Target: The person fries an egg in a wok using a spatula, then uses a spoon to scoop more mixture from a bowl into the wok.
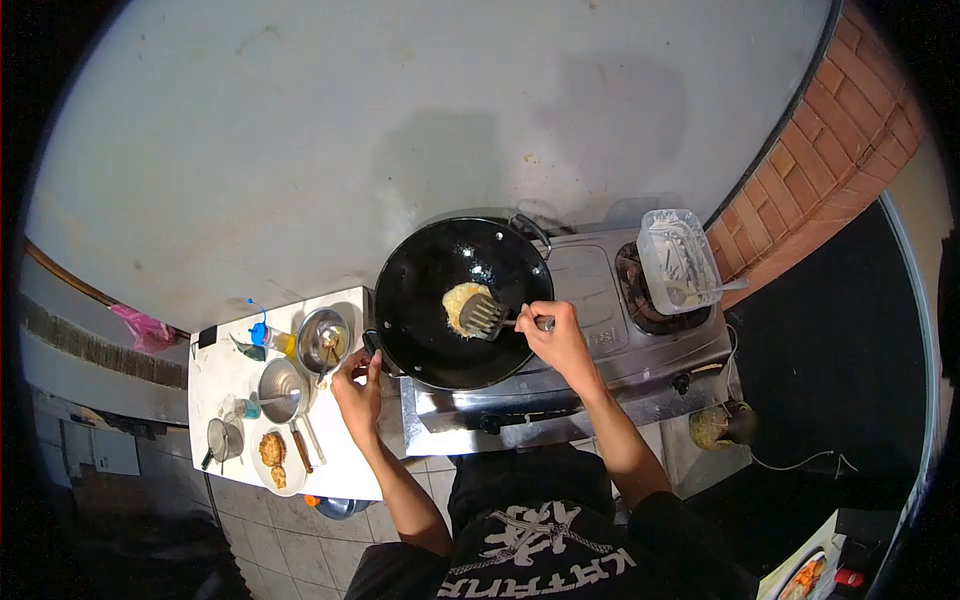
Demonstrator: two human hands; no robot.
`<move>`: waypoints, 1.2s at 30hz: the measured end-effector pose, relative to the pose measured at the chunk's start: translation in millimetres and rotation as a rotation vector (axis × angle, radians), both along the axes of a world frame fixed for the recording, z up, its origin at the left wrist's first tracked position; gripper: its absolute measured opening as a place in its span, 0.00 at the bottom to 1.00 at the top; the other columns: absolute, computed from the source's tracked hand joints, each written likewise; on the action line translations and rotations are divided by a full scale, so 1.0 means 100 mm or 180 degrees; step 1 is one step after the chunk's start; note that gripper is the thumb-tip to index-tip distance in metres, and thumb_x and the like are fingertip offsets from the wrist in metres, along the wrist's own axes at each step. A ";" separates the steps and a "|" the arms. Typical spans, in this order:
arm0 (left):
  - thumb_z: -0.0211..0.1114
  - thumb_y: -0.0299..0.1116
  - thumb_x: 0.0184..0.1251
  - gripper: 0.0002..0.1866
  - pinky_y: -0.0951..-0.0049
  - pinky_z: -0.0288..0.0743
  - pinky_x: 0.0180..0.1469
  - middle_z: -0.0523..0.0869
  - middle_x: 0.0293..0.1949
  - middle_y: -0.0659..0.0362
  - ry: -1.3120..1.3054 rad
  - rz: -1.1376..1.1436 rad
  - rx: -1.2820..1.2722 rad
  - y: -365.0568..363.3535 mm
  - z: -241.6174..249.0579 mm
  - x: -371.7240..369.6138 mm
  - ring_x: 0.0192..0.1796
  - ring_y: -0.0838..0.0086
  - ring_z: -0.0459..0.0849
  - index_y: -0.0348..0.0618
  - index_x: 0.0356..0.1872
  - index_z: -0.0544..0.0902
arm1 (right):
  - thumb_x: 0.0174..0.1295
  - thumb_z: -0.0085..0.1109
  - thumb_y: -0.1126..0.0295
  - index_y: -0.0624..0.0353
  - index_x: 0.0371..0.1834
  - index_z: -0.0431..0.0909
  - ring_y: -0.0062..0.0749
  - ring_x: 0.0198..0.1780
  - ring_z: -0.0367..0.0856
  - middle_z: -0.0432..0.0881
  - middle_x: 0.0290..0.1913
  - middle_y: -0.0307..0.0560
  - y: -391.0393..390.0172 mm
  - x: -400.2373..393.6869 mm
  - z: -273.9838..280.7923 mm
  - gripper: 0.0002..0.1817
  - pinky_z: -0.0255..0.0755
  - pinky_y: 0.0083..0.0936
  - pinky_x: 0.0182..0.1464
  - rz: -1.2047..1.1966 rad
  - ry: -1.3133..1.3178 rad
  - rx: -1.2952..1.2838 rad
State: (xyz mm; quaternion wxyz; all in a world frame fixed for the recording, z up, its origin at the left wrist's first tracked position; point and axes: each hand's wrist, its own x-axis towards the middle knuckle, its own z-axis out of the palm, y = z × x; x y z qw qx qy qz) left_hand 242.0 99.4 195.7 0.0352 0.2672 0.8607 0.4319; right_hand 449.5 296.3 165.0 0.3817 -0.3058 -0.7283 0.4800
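A black wok sits on the left burner of the stove, with a sheen of oil inside. In it lies a pale yellow, egg-like piece of food, browned at its edge. My right hand is closed around the handle of a slotted metal spatula, whose head rests over the food's right side. At the wok's left side, the fingers of my left hand are closed at its loop handle; part of the grip is hidden.
On the white table stand a metal bowl, a metal pan, a small strainer-like pot and a plate of fried food. A plastic container sits over the stove's right burner.
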 end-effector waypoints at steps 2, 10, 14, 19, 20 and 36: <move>0.71 0.32 0.58 0.16 0.71 0.75 0.38 0.85 0.28 0.50 0.0005 0.0010 0.0004 0.00 -0.01 0.01 0.31 0.70 0.83 0.28 0.42 0.84 | 0.62 0.57 0.74 0.72 0.22 0.77 0.23 0.20 0.77 0.80 0.18 0.53 -0.01 0.02 -0.01 0.12 0.69 0.26 0.25 -0.0006 0.0098 -0.0097; 0.70 0.32 0.58 0.17 0.70 0.76 0.40 0.86 0.28 0.50 0.0095 0.0005 -0.0077 -0.01 -0.01 0.02 0.32 0.68 0.85 0.28 0.44 0.83 | 0.66 0.56 0.69 0.67 0.25 0.81 0.15 0.18 0.75 0.75 0.14 0.39 0.01 0.12 0.01 0.14 0.63 0.17 0.21 0.0120 0.0198 -0.0643; 0.70 0.32 0.59 0.18 0.69 0.76 0.40 0.86 0.30 0.49 0.0108 -0.0032 -0.0057 -0.01 -0.04 0.03 0.33 0.68 0.85 0.28 0.45 0.83 | 0.68 0.54 0.70 0.69 0.27 0.79 0.15 0.20 0.74 0.81 0.24 0.40 0.04 0.17 0.16 0.14 0.64 0.15 0.20 0.0226 0.0263 -0.0740; 0.70 0.32 0.59 0.18 0.70 0.76 0.40 0.87 0.31 0.48 0.0062 -0.0025 -0.0073 -0.03 -0.05 0.01 0.32 0.68 0.85 0.28 0.45 0.83 | 0.64 0.58 0.71 0.67 0.26 0.79 0.16 0.17 0.68 0.75 0.15 0.42 0.11 0.18 0.31 0.12 0.60 0.18 0.21 0.0174 0.0388 -0.0217; 0.70 0.33 0.58 0.18 0.70 0.76 0.40 0.87 0.30 0.48 0.0082 -0.0047 -0.0086 -0.04 -0.04 0.02 0.32 0.68 0.85 0.28 0.45 0.83 | 0.63 0.59 0.72 0.68 0.25 0.78 0.18 0.16 0.66 0.73 0.14 0.45 0.12 0.20 0.34 0.11 0.60 0.20 0.21 0.0117 0.0322 0.0060; 0.72 0.35 0.57 0.18 0.71 0.76 0.37 0.86 0.28 0.49 0.0130 0.0108 -0.0045 0.00 -0.07 0.01 0.29 0.70 0.85 0.27 0.40 0.84 | 0.62 0.60 0.69 0.67 0.26 0.72 0.40 0.16 0.58 0.66 0.15 0.54 0.21 0.04 0.72 0.12 0.58 0.32 0.22 0.0294 -0.0496 0.0743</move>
